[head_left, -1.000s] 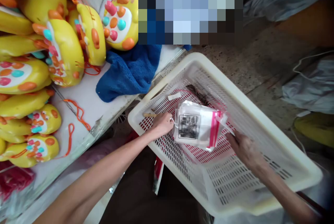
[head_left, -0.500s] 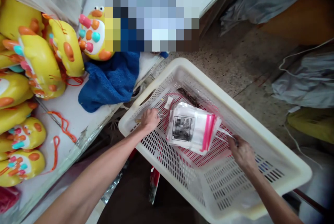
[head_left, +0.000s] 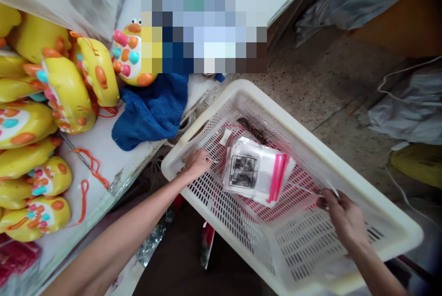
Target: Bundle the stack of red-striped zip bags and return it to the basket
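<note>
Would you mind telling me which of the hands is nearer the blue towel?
Left. The left hand rests in the basket's corner just below the blue towel; the right hand is across the basket.

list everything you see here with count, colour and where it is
basket: one, cream, slotted, on the floor at right
zip bags: one stack, clear with pink strips, in the basket
toys: many, count unclear, yellow with orange and pink spots, on the table at left
towel: one, blue, on the table edge
cords: several, orange, on the table
table: one, white, left
left hand: on the basket floor beside the bags
right hand: pinching a thin clear strip
</note>
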Demonstrator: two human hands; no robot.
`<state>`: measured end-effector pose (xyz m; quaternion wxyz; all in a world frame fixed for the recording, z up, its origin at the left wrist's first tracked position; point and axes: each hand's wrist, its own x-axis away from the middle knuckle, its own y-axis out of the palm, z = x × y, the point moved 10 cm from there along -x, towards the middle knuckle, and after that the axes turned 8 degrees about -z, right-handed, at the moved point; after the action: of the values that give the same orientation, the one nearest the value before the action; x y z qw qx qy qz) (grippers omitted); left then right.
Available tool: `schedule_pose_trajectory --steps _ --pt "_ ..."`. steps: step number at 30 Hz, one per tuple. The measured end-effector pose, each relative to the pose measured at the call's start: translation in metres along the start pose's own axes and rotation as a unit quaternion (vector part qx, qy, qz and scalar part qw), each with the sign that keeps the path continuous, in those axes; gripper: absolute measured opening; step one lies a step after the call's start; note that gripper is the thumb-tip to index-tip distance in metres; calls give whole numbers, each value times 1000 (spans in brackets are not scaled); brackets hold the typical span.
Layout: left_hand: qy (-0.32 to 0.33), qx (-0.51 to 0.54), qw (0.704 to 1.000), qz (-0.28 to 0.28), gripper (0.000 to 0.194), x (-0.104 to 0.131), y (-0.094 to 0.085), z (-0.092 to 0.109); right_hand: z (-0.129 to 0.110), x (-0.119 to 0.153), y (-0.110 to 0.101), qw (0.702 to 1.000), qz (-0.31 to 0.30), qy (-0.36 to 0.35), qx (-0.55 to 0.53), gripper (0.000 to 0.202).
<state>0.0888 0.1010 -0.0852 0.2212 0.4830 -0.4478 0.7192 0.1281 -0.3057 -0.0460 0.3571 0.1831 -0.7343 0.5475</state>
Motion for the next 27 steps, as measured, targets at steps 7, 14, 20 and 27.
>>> schedule_pose_trajectory --steps 7,14,20,27 --pt "84 50 995 17 25 48 -14 34 -64 58 -8 995 -79 -59 8 38" --pt "95 146 984 46 45 55 3 52 -110 84 17 976 -83 -85 182 37" --pt "73 213 973 51 26 20 18 55 -115 81 20 989 -65 -102 81 41" --pt "78 228 966 95 18 8 7 67 -128 113 -19 975 74 -197 70 33"
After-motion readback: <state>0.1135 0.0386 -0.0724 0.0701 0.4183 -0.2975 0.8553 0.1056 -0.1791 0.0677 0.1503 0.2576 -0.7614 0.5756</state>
